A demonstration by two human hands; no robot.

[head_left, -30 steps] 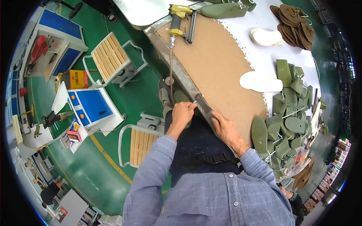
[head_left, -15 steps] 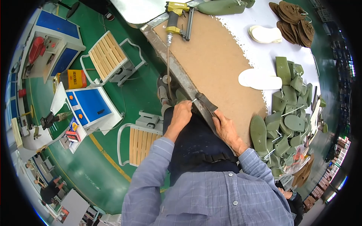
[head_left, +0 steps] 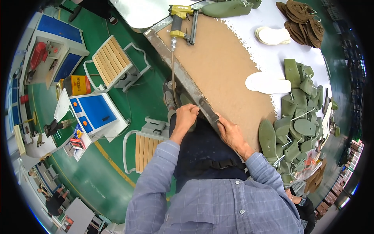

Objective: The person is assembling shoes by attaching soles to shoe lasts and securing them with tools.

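Observation:
My right hand (head_left: 232,134) is closed on the near end of a dark flat bar-shaped tool (head_left: 209,110). That tool lies along the metal-edged rim of the workbench (head_left: 186,75), and its exact kind is not clear. Close to its far end, my left hand (head_left: 184,120) is closed in a pinch. A small thin pale piece (head_left: 199,106) shows at those fingertips, reaching toward the tool; most of it is hidden by the fingers.
A yellow-and-black air stapler (head_left: 181,24) with a hose lies at the bench's far end. Green shoe lasts (head_left: 298,99) pile up on the right, near white insoles (head_left: 268,82) and brown stacked soles (head_left: 306,29). Slatted chairs (head_left: 111,58) and a blue-white cabinet (head_left: 97,111) stand left.
The dark tool has turned slightly and now lies flatter along the bench edge. My left fingertips have shifted slightly, and less of the pale piece shows. My right hand has moved slightly left.

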